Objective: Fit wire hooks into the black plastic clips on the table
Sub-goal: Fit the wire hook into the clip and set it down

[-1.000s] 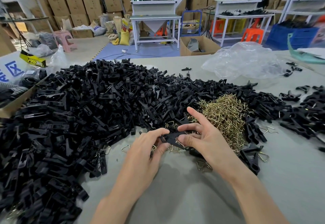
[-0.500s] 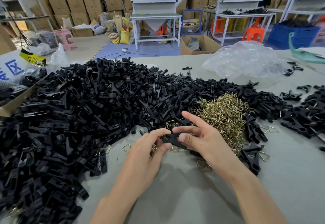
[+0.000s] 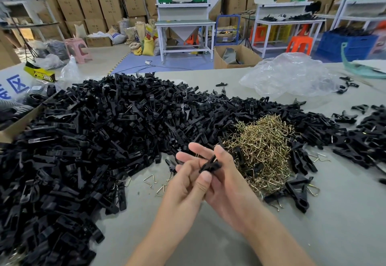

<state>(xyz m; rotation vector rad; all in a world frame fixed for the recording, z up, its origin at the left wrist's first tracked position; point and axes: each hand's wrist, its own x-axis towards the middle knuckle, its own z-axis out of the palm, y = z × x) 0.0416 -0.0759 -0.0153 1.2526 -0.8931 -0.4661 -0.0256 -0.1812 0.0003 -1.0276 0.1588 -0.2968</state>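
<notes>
Both hands meet above the table in front of me, holding one black plastic clip (image 3: 210, 165) between them. My left hand (image 3: 188, 184) presses its thumb against the clip's near end, fingers spread. My right hand (image 3: 227, 182) cradles the clip from the right, index finger raised behind it. A large heap of black clips (image 3: 94, 140) covers the left and middle of the table. A mound of brass wire hooks (image 3: 263, 150) lies just right of my hands. Loose wire hooks (image 3: 150, 180) lie on the table near my left hand.
More black clips (image 3: 359, 140) spread along the right side. A crumpled clear plastic bag (image 3: 290, 75) sits at the far right of the grey table (image 3: 208, 234). A cardboard box edge (image 3: 18, 123) is at the left. Workbenches, stools and stacked cartons fill the room beyond.
Both hands have lifted and turned the clip so it stands tilted between the fingers. My left fingers have spread open and my right index finger has risen behind the clip.
</notes>
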